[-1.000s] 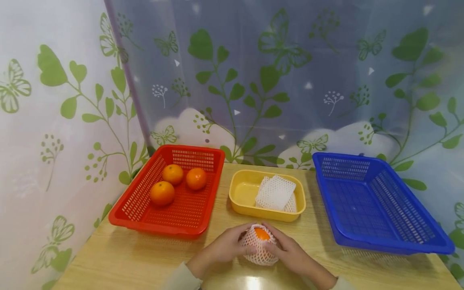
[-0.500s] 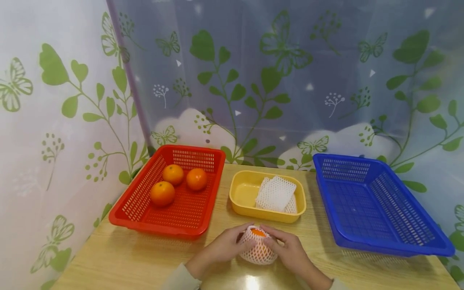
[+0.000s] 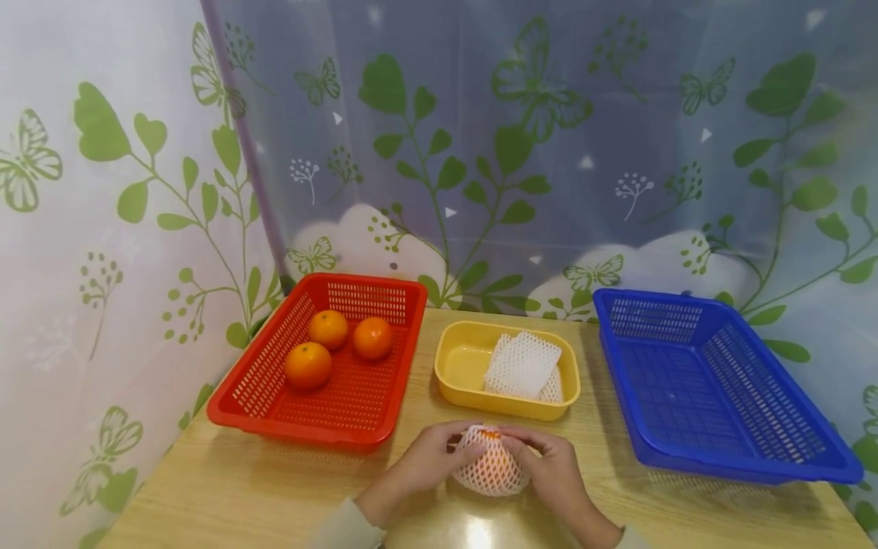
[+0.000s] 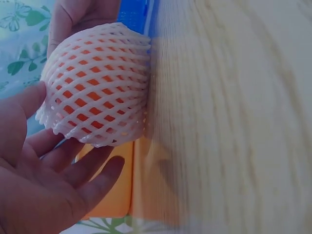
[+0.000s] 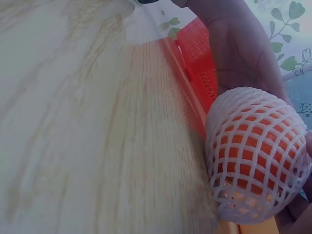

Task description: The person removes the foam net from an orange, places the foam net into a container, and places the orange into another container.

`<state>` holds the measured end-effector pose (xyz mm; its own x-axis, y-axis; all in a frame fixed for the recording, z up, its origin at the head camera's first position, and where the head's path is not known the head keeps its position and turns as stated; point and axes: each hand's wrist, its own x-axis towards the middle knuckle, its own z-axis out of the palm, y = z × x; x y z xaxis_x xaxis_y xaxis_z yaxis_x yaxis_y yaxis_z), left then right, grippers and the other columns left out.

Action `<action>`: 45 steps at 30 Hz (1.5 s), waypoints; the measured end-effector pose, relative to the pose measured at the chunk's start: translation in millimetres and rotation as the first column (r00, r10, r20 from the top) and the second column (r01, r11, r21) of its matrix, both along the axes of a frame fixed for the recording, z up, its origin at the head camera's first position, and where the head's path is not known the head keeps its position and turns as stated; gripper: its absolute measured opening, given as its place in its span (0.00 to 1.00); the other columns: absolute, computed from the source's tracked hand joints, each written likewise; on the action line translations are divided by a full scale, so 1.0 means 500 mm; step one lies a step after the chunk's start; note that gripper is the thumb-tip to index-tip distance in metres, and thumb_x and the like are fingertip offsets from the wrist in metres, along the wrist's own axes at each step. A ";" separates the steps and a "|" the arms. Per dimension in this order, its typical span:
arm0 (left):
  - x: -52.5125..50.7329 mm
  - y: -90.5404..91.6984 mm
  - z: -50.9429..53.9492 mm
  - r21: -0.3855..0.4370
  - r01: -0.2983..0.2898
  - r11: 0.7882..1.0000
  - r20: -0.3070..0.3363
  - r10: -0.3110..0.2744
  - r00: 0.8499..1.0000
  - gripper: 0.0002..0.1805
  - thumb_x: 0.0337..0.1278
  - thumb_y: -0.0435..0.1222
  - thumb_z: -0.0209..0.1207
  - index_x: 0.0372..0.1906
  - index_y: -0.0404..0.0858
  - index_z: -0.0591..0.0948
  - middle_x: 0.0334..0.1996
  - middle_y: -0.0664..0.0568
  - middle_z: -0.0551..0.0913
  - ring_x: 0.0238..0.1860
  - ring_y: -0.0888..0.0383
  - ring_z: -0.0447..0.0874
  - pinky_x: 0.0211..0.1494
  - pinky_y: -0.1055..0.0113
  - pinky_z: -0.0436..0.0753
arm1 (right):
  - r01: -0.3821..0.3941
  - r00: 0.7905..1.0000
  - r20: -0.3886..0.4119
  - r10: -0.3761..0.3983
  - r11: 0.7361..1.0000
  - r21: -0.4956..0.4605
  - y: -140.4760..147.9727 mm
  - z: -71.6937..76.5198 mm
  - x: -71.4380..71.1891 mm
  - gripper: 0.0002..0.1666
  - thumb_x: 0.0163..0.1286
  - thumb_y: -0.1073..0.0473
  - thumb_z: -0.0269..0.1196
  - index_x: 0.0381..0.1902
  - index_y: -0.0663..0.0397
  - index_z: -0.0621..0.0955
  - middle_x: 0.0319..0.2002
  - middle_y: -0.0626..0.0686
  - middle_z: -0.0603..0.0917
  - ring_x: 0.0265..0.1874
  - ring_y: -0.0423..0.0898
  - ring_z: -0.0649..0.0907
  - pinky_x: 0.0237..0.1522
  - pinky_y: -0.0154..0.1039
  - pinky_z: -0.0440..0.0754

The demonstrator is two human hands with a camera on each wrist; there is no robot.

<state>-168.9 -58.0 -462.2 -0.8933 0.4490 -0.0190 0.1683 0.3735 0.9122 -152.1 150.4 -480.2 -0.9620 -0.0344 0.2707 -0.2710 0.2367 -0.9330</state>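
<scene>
An orange (image 3: 489,434) stands on the table inside a white foam net sleeve (image 3: 491,469), near the front middle in the head view. My left hand (image 3: 428,459) pinches the sleeve's upper edge from the left, thumb in front and fingers around the far side. From the right, my right hand (image 3: 554,467) pinches the same upper edge with thumb and fingers. Only a small patch of bare peel shows at the top opening. In the left wrist view the mesh (image 4: 97,87) covers the fruit's side, and the left fingers (image 4: 83,168) reach beneath the net's rim.
At the left, a red basket (image 3: 309,432) holds three oranges (image 3: 307,366). A yellow tray (image 3: 456,366) with folded white foam nets (image 3: 523,366) stands behind the hands. To the right lies a blue basket (image 3: 675,404). A patterned curtain (image 3: 439,183) rises behind the table.
The sleeve's upper edge has been drawn up and inward over the orange, so less peel shows at the top. Both hands have stayed at the fruit; the baskets and tray have not moved.
</scene>
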 end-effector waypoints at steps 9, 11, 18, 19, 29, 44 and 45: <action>-0.004 0.007 -0.005 -0.010 -0.065 0.998 -0.099 0.064 0.993 0.20 0.61 0.46 0.63 0.54 0.41 0.83 0.50 0.52 0.85 0.50 0.53 0.83 0.51 0.60 0.82 | -0.126 0.980 0.156 0.122 0.992 0.019 0.005 -0.001 -0.007 0.32 0.62 0.60 0.69 0.63 0.63 0.74 0.62 0.59 0.77 0.63 0.55 0.74 0.64 0.47 0.70; -0.005 0.009 -0.006 -0.014 -0.078 0.997 -0.130 0.075 0.989 0.19 0.59 0.47 0.64 0.51 0.41 0.85 0.48 0.54 0.86 0.49 0.56 0.82 0.50 0.61 0.81 | -0.153 0.973 0.181 0.146 0.988 0.022 0.006 -0.003 -0.008 0.35 0.62 0.60 0.69 0.65 0.64 0.72 0.64 0.60 0.74 0.64 0.57 0.72 0.63 0.47 0.71; -0.003 0.020 -0.008 0.006 -0.124 0.992 -0.244 0.122 0.962 0.12 0.53 0.45 0.69 0.40 0.43 0.88 0.41 0.57 0.88 0.44 0.64 0.83 0.48 0.61 0.80 | -0.294 0.929 0.248 0.276 0.955 0.036 0.011 -0.005 -0.003 0.40 0.66 0.57 0.66 0.72 0.58 0.64 0.68 0.65 0.68 0.61 0.59 0.74 0.50 0.36 0.80; -0.002 0.022 -0.007 0.011 -0.132 0.991 -0.256 0.130 0.958 0.11 0.52 0.44 0.69 0.38 0.43 0.88 0.40 0.58 0.88 0.43 0.65 0.83 0.48 0.60 0.80 | -0.313 0.921 0.254 0.296 0.949 0.031 0.012 -0.005 -0.003 0.41 0.66 0.57 0.66 0.73 0.57 0.62 0.67 0.66 0.68 0.59 0.58 0.76 0.48 0.35 0.81; 0.007 0.026 -0.010 0.044 -0.191 0.981 -0.271 0.195 0.943 0.08 0.59 0.43 0.65 0.30 0.42 0.84 0.29 0.59 0.85 0.37 0.61 0.82 0.48 0.57 0.82 | -0.409 0.884 0.244 0.399 0.913 -0.010 0.018 -0.011 -0.003 0.40 0.71 0.59 0.60 0.75 0.57 0.57 0.60 0.71 0.72 0.45 0.44 0.83 0.43 0.36 0.83; 0.005 0.001 -0.006 0.005 -0.069 0.998 -0.159 0.069 0.985 0.25 0.60 0.45 0.64 0.58 0.36 0.78 0.53 0.45 0.82 0.55 0.46 0.79 0.55 0.50 0.78 | -0.368 0.904 0.222 0.366 0.929 -0.033 0.016 -0.005 0.001 0.31 0.73 0.59 0.58 0.71 0.60 0.66 0.64 0.69 0.70 0.49 0.45 0.82 0.44 0.36 0.83; 0.006 0.001 -0.006 -0.012 -0.047 0.999 -0.157 0.045 0.987 0.27 0.59 0.46 0.64 0.59 0.36 0.77 0.54 0.45 0.81 0.56 0.46 0.78 0.56 0.50 0.78 | -0.353 0.912 0.216 0.349 0.935 -0.023 0.015 -0.005 0.001 0.30 0.72 0.59 0.59 0.70 0.60 0.68 0.64 0.68 0.70 0.52 0.46 0.81 0.46 0.34 0.81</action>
<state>-165.9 -57.7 -465.1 -0.9057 0.4079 0.1158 0.2905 0.3981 0.8701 -151.3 158.1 -482.7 -0.9220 -0.3830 0.0571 -0.1344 0.1781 -0.9748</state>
